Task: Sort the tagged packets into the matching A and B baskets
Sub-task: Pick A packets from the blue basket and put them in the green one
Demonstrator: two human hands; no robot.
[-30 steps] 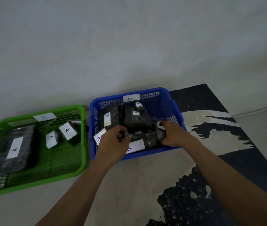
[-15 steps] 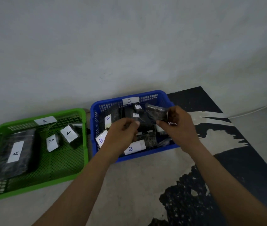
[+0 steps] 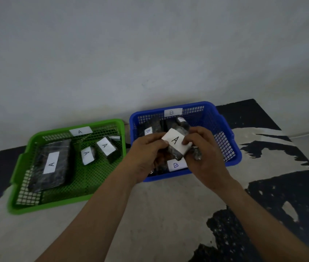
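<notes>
Packet (image 3: 176, 146) tagged A, pinched between left hand (image 3: 146, 157) and right hand (image 3: 204, 157) fingers above the blue B basket (image 3: 225, 133).

we lifted a dark packet (image 3: 177, 156) out of the blue basket (image 3: 223, 146), where both our hands had been digging a second ago. our left hand (image 3: 146, 157) came up to join our right hand (image 3: 204, 159) on it, and we turned its white tag (image 3: 175, 141) towards us, showing an a.
</notes>
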